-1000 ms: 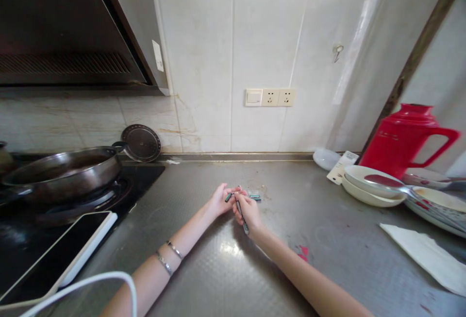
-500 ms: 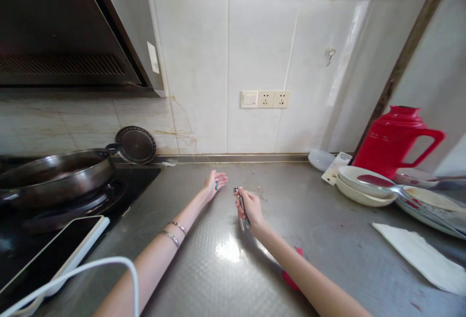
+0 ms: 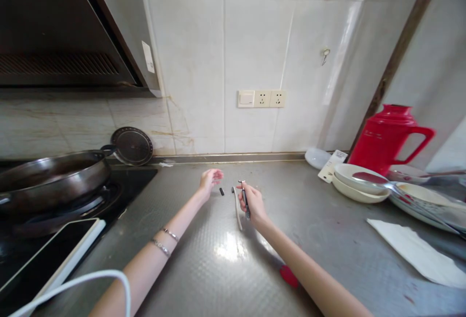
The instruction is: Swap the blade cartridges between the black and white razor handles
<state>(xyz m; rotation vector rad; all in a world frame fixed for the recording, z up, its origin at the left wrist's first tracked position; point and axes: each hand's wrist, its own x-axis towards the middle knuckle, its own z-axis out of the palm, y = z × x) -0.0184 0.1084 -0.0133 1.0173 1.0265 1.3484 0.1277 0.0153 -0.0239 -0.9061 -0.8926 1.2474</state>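
Note:
My left hand (image 3: 210, 181) is open above the steel counter, palm turned inward, with nothing in it. Just right of it lies a small black oblong piece (image 3: 222, 191) with pale marks. My right hand (image 3: 254, 202) is closed around a slim dark tool (image 3: 245, 201), held upright, with a small metal crosspiece at its top. Its exact kind is too small to make out. Beside that hand, to its left, is a thin whitish strip (image 3: 238, 212) with a dark upper end. Under my right forearm a red object (image 3: 289, 276) is partly hidden.
On the left are a stove with a steel pan (image 3: 54, 181), a phone-like device (image 3: 54, 258) and a white cable (image 3: 109, 273). To the right stand a red thermos jug (image 3: 389, 140), stacked bowls (image 3: 358, 194) and a white paper sheet (image 3: 415, 251). Wall sockets (image 3: 269, 99) are at the back.
The small black piece was in my left hand and now lies on the counter. The whitish strip shows more fully beside my right hand. The view has shifted slightly.

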